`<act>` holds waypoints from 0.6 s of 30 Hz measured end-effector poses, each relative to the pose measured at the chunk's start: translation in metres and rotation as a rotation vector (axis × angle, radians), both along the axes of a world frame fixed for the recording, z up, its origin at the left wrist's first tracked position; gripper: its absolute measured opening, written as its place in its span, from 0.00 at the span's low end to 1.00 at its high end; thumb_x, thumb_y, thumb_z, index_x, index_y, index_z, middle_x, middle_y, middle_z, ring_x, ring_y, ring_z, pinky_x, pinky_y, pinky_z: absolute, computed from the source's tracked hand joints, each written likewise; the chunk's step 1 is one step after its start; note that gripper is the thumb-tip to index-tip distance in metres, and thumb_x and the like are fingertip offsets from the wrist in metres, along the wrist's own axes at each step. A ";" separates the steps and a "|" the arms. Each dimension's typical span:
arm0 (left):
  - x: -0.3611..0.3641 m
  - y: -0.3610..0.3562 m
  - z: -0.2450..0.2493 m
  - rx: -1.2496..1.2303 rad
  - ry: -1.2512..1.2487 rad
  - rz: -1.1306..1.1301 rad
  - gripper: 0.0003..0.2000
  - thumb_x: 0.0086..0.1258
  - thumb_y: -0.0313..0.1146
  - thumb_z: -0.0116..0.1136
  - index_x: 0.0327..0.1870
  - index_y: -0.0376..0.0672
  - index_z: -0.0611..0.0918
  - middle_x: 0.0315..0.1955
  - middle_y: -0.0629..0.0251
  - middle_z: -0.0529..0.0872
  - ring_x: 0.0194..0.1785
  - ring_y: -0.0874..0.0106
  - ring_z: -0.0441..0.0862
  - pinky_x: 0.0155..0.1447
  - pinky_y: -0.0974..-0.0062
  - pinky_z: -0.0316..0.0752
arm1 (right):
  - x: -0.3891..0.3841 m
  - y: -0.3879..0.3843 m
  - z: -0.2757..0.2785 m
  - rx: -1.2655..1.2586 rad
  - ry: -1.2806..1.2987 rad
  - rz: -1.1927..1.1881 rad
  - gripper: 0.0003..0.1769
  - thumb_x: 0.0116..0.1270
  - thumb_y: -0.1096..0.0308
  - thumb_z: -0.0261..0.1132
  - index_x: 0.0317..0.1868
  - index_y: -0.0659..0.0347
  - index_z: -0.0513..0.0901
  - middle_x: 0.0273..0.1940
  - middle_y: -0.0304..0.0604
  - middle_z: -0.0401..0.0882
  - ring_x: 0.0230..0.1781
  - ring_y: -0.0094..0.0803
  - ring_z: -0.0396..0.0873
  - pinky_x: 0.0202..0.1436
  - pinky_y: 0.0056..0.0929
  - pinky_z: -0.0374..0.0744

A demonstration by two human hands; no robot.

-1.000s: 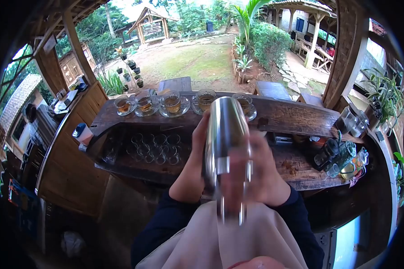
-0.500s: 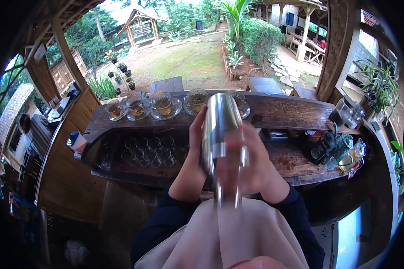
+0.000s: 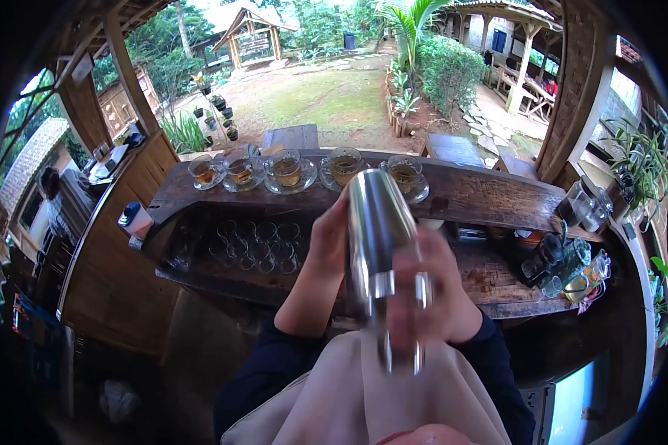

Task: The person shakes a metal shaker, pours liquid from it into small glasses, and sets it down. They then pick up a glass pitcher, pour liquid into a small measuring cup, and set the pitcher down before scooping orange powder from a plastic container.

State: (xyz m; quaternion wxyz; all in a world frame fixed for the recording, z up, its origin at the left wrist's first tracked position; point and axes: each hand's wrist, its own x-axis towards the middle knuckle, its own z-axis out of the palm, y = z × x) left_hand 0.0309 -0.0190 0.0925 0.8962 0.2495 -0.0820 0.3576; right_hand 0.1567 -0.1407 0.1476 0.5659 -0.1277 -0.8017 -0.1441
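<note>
- Shaker (image 3: 378, 230): metal, two-part, held upright with a slight tilt in front of the chest, above the near edge of the worktop (image 3: 497, 289). It touches nothing but the hands.
- The shaker's upper half is sharp and shiny. The lower half is smeared by motion blur, so detail there is unreadable.
- Left hand (image 3: 328, 237): grip closed on the shaker's left side, fingers wrapped behind the upper body, thumb toward the camera.
- Right hand (image 3: 432, 297): grip closed round the shaker's lower part from the right. It is blurred, so finger placement is not clear.
- Both forearms are in dark sleeves (image 3: 274, 363). Pale cloth (image 3: 349, 400) hangs below the hands.
- Raised ledge (image 3: 482, 194) at the far side of the worktop carries five tea cups (image 3: 286, 169) in a row, each on a glass saucer and holding amber liquid. The rightmost cup sits just beyond the shaker's top.
- Cluster of empty glasses (image 3: 256, 251) on the lower worktop, left of the left hand.
- Glass jars (image 3: 571, 263) grouped at the right end, well apart from the hands.
- White bottle (image 3: 135, 219) with a blue cap at the left corner.
- Garden (image 3: 326, 96) beyond the ledge.
</note>
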 end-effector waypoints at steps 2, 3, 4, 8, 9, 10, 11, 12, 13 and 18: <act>0.013 0.027 -0.022 -0.118 -0.139 -0.185 0.19 0.73 0.44 0.42 0.57 0.41 0.74 0.53 0.58 0.79 0.55 0.63 0.79 0.59 0.60 0.74 | 0.011 0.044 -0.015 -0.204 0.148 -0.058 0.21 0.52 0.63 0.69 0.48 0.53 0.77 0.50 0.39 0.79 0.55 0.42 0.76 0.57 0.49 0.72; 0.022 0.022 -0.018 -0.323 0.156 0.041 0.19 0.73 0.44 0.42 0.54 0.40 0.75 0.51 0.59 0.80 0.52 0.63 0.80 0.57 0.61 0.75 | 0.016 0.065 -0.023 -0.400 0.292 -0.121 0.28 0.51 0.61 0.70 0.53 0.63 0.76 0.52 0.47 0.77 0.56 0.46 0.74 0.59 0.43 0.71; 0.029 0.017 -0.015 -0.521 0.451 0.268 0.19 0.72 0.45 0.42 0.52 0.40 0.77 0.50 0.59 0.81 0.50 0.62 0.81 0.55 0.62 0.76 | 0.012 0.071 -0.022 -0.579 0.527 -0.091 0.29 0.51 0.61 0.70 0.51 0.65 0.75 0.53 0.52 0.76 0.55 0.50 0.74 0.59 0.40 0.71; 0.017 -0.004 0.012 -0.193 0.000 -0.177 0.23 0.72 0.47 0.43 0.58 0.39 0.74 0.51 0.54 0.81 0.51 0.60 0.81 0.57 0.59 0.76 | 0.018 0.008 0.005 -0.206 0.133 -0.168 0.24 0.52 0.67 0.69 0.51 0.55 0.77 0.53 0.42 0.78 0.55 0.45 0.76 0.61 0.50 0.68; 0.018 -0.019 0.025 -0.109 -0.028 -0.198 0.25 0.72 0.48 0.45 0.62 0.39 0.70 0.53 0.51 0.79 0.54 0.58 0.79 0.57 0.59 0.76 | 0.018 -0.009 0.010 -0.021 0.017 -0.115 0.22 0.52 0.66 0.69 0.50 0.51 0.78 0.52 0.39 0.78 0.56 0.44 0.76 0.60 0.52 0.68; 0.020 -0.032 0.031 -0.030 -0.055 -0.218 0.27 0.72 0.49 0.46 0.66 0.40 0.67 0.55 0.47 0.76 0.57 0.56 0.77 0.58 0.59 0.76 | 0.020 -0.021 0.011 0.158 -0.100 -0.061 0.20 0.53 0.65 0.68 0.49 0.46 0.79 0.52 0.35 0.79 0.56 0.44 0.76 0.59 0.55 0.68; 0.026 -0.041 0.026 0.094 -0.163 -0.177 0.28 0.72 0.49 0.47 0.68 0.43 0.64 0.57 0.46 0.74 0.58 0.54 0.76 0.58 0.57 0.76 | 0.021 -0.021 0.009 0.154 -0.095 -0.066 0.20 0.53 0.65 0.68 0.49 0.46 0.79 0.52 0.35 0.79 0.56 0.44 0.76 0.59 0.55 0.68; 0.036 -0.048 0.021 0.221 -0.272 -0.136 0.29 0.72 0.50 0.47 0.70 0.47 0.61 0.59 0.45 0.72 0.60 0.52 0.74 0.59 0.55 0.75 | 0.019 -0.018 0.008 0.368 -0.054 0.012 0.18 0.53 0.63 0.67 0.47 0.44 0.79 0.51 0.33 0.80 0.56 0.44 0.76 0.58 0.55 0.68; 0.046 -0.044 0.011 0.263 -0.313 -0.160 0.31 0.71 0.53 0.48 0.72 0.54 0.56 0.62 0.45 0.68 0.62 0.50 0.71 0.57 0.53 0.76 | 0.021 -0.017 0.005 0.584 -0.014 0.090 0.17 0.54 0.61 0.67 0.46 0.42 0.79 0.51 0.31 0.80 0.55 0.45 0.76 0.56 0.55 0.69; 0.110 -0.013 -0.021 -0.266 -0.045 -0.017 0.22 0.72 0.45 0.40 0.55 0.37 0.75 0.45 0.53 0.82 0.45 0.61 0.83 0.49 0.58 0.80 | 0.083 0.013 -0.013 -0.327 0.275 -0.204 0.22 0.49 0.59 0.70 0.46 0.56 0.80 0.53 0.46 0.77 0.56 0.45 0.74 0.53 0.53 0.71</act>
